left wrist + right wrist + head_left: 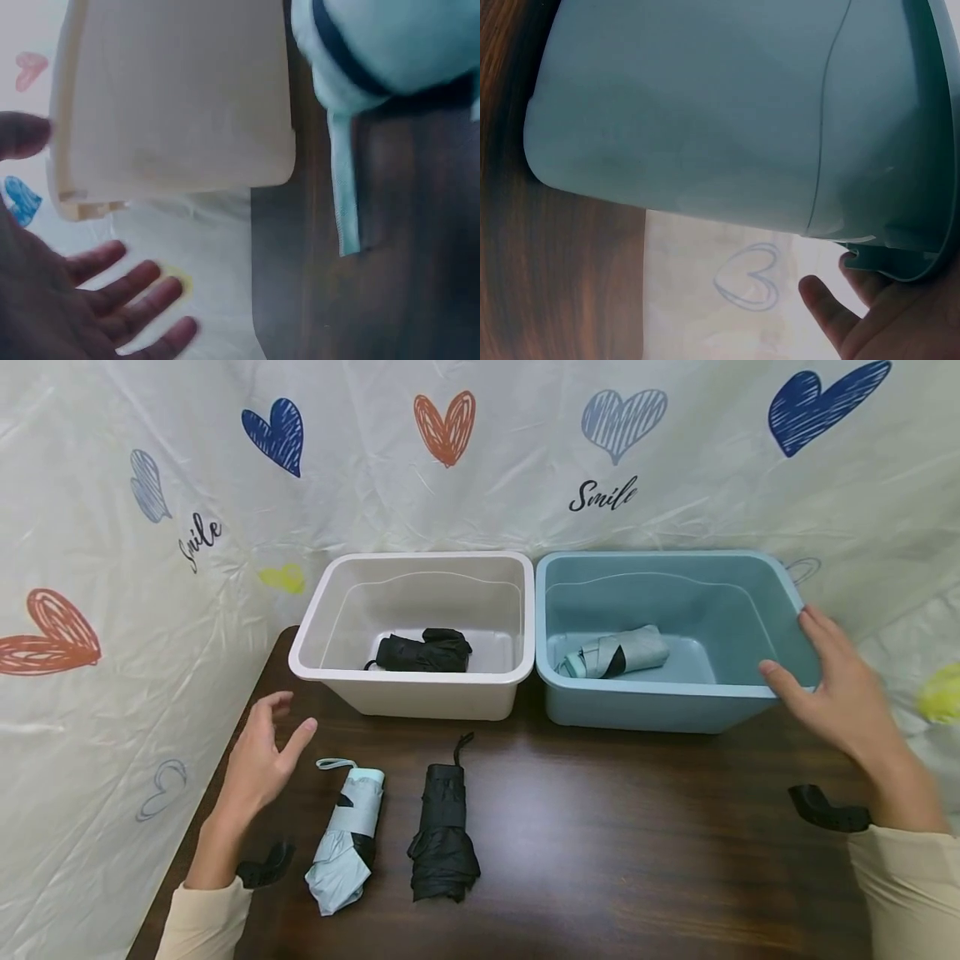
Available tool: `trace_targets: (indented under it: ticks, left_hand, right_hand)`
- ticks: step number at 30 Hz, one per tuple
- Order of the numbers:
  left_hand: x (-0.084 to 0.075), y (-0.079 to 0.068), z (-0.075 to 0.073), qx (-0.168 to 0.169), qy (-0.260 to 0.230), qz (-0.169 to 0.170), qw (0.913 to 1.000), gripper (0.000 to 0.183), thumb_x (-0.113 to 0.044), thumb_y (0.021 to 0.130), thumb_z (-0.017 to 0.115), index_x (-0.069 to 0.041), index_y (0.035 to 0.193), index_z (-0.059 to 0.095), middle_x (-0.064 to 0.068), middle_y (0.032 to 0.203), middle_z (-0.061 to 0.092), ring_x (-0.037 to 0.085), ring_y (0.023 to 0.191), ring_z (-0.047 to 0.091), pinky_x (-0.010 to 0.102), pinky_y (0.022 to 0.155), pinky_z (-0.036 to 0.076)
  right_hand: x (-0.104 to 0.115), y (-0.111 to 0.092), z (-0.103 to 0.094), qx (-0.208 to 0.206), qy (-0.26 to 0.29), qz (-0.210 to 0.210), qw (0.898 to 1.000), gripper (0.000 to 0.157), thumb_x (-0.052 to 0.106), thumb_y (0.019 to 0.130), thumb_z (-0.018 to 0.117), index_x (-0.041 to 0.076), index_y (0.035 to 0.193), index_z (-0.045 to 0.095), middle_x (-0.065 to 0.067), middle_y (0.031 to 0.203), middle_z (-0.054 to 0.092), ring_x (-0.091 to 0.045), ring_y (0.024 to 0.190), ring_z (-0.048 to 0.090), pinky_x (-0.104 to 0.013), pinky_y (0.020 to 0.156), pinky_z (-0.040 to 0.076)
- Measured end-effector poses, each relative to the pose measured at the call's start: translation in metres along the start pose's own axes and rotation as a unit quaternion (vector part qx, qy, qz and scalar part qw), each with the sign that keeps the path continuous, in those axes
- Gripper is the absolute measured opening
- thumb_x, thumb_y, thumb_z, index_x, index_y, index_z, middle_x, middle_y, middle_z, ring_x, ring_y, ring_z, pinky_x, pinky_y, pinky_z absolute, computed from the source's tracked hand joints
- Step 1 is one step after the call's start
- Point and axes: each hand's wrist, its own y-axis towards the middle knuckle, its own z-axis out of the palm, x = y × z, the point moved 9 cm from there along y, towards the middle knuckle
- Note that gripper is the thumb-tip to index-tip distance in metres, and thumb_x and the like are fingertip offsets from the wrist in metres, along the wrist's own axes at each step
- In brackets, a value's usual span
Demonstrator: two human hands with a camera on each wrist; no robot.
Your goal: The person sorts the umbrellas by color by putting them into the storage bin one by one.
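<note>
My left hand [258,760] hovers with fingers spread, off the near left corner of the white bin [405,700]; the left wrist view shows nothing in it. My right hand [847,693] is at the near right corner of the blue bin [630,710], thumb extended by the front rim and fingers along the side rim. On the table, a folded light-blue umbrella [348,839] lies just right of my left hand, and a folded black umbrella [444,835] lies beside it. Another black umbrella [423,652] lies inside the white bin, another light-blue umbrella [630,650] inside the blue one.
Both bins stand side by side at the back of the dark wooden table [615,835]. Behind them and to the left hangs a white sheet [360,468] printed with hearts. The light-blue umbrella's strap [343,187] points toward the white bin's side.
</note>
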Motion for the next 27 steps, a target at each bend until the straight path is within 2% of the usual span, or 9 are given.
trace_targets:
  ticks: [7, 16, 21, 27]
  left_hand:
    - [0.002, -0.038, 0.023, 0.074, 0.043, -0.047, 0.9952, 0.072, -0.047, 0.104, 0.062, 0.001, 0.153, 0.04, 0.025, 0.144, 0.056, 0.043, 0.127, 0.06, 0.062, 0.097, 0.054]
    - [0.0, -0.074, 0.051, 0.127, 0.06, -0.086, 0.9863, 0.076, -0.056, 0.101, 0.063, -0.005, 0.153, 0.042, 0.019, 0.142, 0.062, 0.039, 0.125, 0.066, 0.058, 0.093, 0.057]
    - [0.003, -0.088, 0.065, 0.157, 0.07, -0.116, 0.9783, 0.08, -0.061, 0.098, 0.065, -0.009, 0.154, 0.042, 0.017, 0.146, 0.06, 0.036, 0.126, 0.067, 0.058, 0.095, 0.056]
    - [0.003, -0.099, 0.076, 0.173, 0.085, -0.139, 0.9714, 0.089, -0.066, 0.094, 0.068, -0.006, 0.154, 0.042, 0.019, 0.144, 0.06, 0.033, 0.12, 0.065, 0.053, 0.089, 0.056]
  right_hand:
    - [0.0, 0.0, 0.0, -0.007, -0.003, 0.003, 1.0, 0.083, 0.036, 0.103, 0.056, 0.002, 0.169, 0.018, -0.023, 0.177, 0.014, -0.054, 0.161, 0.015, -0.074, 0.128, 0.012]
    - [0.0, -0.001, 0.0, -0.01, 0.0, 0.006, 1.0, 0.082, 0.035, 0.103, 0.056, 0.004, 0.169, 0.018, -0.024, 0.177, 0.014, -0.055, 0.16, 0.016, -0.075, 0.127, 0.011]
    - [0.0, -0.002, -0.001, -0.015, 0.01, 0.0, 1.0, 0.081, 0.034, 0.103, 0.056, 0.003, 0.168, 0.02, -0.024, 0.177, 0.015, -0.054, 0.161, 0.016, -0.073, 0.129, 0.01]
    - [-0.001, -0.003, -0.002, -0.024, 0.012, -0.005, 1.0, 0.08, 0.032, 0.103, 0.058, 0.003, 0.168, 0.022, -0.023, 0.176, 0.018, -0.054, 0.161, 0.018, -0.07, 0.13, 0.011]
